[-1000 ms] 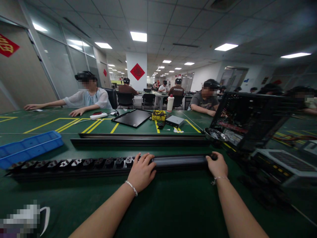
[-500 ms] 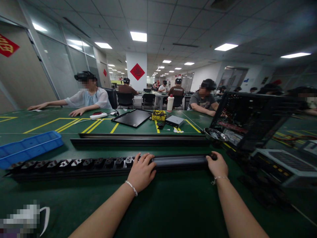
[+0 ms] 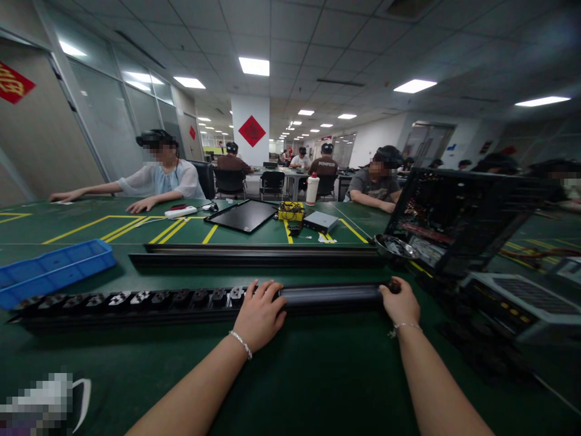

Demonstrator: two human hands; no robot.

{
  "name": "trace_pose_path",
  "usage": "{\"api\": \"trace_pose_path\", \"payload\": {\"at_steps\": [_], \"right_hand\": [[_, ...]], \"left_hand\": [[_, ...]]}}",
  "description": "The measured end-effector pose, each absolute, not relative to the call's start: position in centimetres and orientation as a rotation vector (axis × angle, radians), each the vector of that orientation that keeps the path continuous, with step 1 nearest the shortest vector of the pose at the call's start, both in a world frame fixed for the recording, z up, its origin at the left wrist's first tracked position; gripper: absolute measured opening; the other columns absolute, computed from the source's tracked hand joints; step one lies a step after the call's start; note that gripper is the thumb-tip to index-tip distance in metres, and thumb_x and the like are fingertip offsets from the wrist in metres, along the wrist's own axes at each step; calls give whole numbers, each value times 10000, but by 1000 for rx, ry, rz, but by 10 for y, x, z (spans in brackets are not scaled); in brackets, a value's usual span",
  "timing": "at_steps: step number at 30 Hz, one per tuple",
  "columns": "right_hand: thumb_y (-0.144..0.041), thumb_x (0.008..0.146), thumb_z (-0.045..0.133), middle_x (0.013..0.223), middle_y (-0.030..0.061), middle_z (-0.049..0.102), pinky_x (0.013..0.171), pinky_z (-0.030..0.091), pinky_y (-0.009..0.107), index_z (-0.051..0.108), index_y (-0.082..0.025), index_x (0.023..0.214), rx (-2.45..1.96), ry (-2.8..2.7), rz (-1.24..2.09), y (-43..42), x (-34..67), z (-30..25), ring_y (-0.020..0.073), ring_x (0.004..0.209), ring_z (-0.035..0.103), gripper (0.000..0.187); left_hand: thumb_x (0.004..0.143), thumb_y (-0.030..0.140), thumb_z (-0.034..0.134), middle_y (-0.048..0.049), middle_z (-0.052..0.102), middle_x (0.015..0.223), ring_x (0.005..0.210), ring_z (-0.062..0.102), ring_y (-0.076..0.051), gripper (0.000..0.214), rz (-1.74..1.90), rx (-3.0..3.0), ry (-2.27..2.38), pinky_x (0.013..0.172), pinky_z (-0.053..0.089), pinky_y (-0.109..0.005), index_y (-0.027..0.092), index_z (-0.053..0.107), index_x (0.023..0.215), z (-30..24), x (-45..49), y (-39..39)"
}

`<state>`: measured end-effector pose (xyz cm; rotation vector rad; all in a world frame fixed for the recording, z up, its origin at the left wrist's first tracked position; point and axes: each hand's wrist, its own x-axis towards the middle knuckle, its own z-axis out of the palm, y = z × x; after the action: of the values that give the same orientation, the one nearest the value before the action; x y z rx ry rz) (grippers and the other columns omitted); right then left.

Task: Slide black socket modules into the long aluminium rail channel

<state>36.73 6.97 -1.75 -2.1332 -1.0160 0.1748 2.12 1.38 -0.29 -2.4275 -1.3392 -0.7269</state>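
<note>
A long black rail point(image 3: 336, 295), like a power strip housing, lies across the bench in front of me. Several socket modules point(image 3: 140, 297), some black and some lighter, sit in a row along its left part. My left hand point(image 3: 260, 315) is laid over the middle of the rail, its fingers curled across the top beside the last light module. At the rail's right end, my right hand point(image 3: 403, 301) pinches a small dark part point(image 3: 394, 286), whose kind I cannot make out. Behind lie more empty black rails point(image 3: 258, 259), parallel to the first.
A blue tray point(image 3: 59, 266) stands at left. To the right are a metal bowl point(image 3: 394, 247), an open computer case point(image 3: 454, 218), a power supply unit point(image 3: 521, 303) and a dark pile of parts point(image 3: 481, 345). A flat black panel point(image 3: 242, 215) lies farther back. Co-workers sit across the bench.
My right hand has shifted very slightly to the right with the small dark part. The left hand and the rail look unmoved.
</note>
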Motion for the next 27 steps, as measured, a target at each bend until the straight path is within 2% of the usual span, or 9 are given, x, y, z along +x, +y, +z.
{"api": "trace_pose_path", "payload": {"at_steps": [27], "right_hand": [[-424, 718, 509, 1070, 98, 612, 832, 436, 423, 545, -252, 1181, -2123, -1024, 133, 68, 375, -17, 289, 931, 578, 495]], "left_hand": [[765, 282, 581, -46, 562, 1173, 1145, 456, -270, 172, -742, -2419, -1337, 1014, 273, -518, 261, 618, 931, -4, 22, 14]]}}
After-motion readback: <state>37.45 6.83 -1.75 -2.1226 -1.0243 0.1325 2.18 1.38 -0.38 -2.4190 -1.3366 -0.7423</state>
